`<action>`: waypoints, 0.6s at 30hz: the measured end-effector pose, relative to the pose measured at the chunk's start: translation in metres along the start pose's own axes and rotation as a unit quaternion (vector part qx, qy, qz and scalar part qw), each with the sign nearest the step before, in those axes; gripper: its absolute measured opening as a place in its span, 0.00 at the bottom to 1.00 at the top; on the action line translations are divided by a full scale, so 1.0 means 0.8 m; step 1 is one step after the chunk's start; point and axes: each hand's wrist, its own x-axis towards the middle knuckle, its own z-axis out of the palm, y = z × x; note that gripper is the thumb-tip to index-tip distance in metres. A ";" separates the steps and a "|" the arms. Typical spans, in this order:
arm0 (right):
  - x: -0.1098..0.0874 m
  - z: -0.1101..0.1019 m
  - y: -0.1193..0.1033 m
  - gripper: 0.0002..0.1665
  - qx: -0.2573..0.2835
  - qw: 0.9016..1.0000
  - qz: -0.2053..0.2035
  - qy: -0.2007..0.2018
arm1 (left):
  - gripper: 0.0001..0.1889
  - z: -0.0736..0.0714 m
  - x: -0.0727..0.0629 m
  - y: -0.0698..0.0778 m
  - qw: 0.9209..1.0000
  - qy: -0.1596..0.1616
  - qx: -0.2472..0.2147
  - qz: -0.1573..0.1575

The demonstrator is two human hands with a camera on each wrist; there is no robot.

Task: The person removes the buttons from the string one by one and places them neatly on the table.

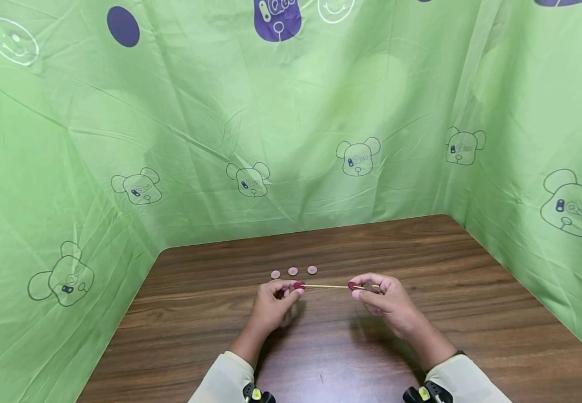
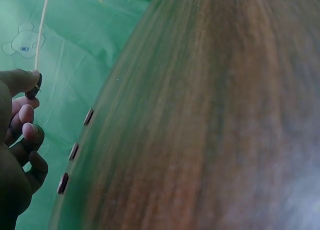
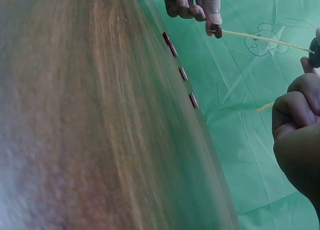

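A thin yellow cord (image 1: 326, 286) runs in a straight line between the two hands above the table. At its left end the left hand (image 1: 270, 307) pinches a dark red button (image 1: 299, 285) between thumb and forefinger. The right hand (image 1: 394, 308) pinches another dark red button (image 1: 352, 285), through which the cord seems to pass. A brown round piece (image 1: 371, 286) shows among the right fingers; its kind is unclear. In the right wrist view, a loose yellow cord end (image 3: 265, 107) sticks out beside the curled right fingers.
Three pinkish-brown buttons (image 1: 292, 271) lie in a row on the wooden table (image 1: 195, 313), just beyond the left hand. Green printed cloth (image 1: 291, 112) hangs around the table's back and sides.
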 end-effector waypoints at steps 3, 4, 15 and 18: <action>0.000 0.000 0.000 0.14 -0.002 1.000 -0.004 0.002 | 0.05 0.000 0.000 -0.001 1.000 0.005 0.007 -0.007; 0.000 0.000 0.000 0.14 -0.003 1.000 -0.004 0.005 | 0.05 0.000 0.000 -0.001 1.000 0.006 0.009 -0.008; 0.000 -0.002 0.004 0.17 -0.003 1.000 -0.013 0.008 | 0.06 -0.001 0.002 -0.008 1.000 0.015 0.007 -0.022; 0.000 -0.003 0.004 0.17 -0.005 1.000 -0.012 0.007 | 0.06 -0.001 0.003 -0.008 1.000 0.015 0.017 -0.022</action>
